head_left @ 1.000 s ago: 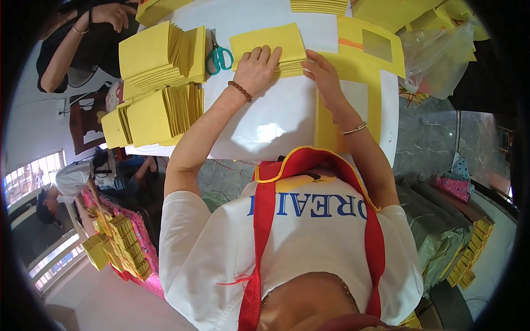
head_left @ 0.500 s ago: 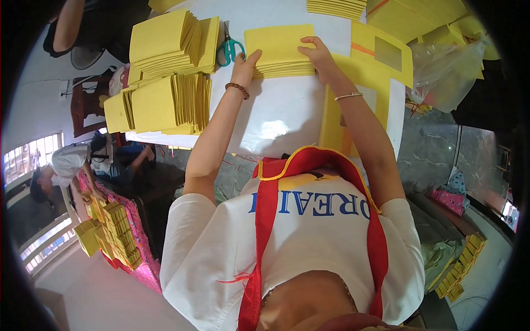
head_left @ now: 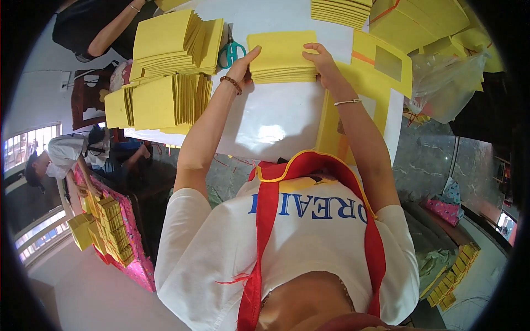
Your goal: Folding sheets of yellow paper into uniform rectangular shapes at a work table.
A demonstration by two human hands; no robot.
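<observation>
A stack of yellow folded papers point(head_left: 282, 52) lies on the white tabletop, its layered near edge turned toward me. My left hand point(head_left: 242, 65) presses its left side, thumb along the edge. Against the right side, my right hand point(head_left: 321, 62) has its fingers curled on the edge and the top. Between them the two hands grip the stack; some fingertips are hidden behind its sides. Teal-handled scissors point(head_left: 232, 53) lie just beyond my left hand. Larger piles of yellow folded papers point(head_left: 165, 41) stand to the left.
More yellow folded papers point(head_left: 341, 12) sit at the far right. Flat yellow sheets with cut-out windows point(head_left: 385, 59) and a clear plastic bag point(head_left: 447, 83) lie right. One person's arm point(head_left: 116, 27) shows far left; another person point(head_left: 69, 154) works beside yellow bundles point(head_left: 113, 226) on a pink cloth.
My hands stay on the stack, which sits marginally lower in view. My right fingers have curled more. At far left, the other person's arm has moved in toward the table.
</observation>
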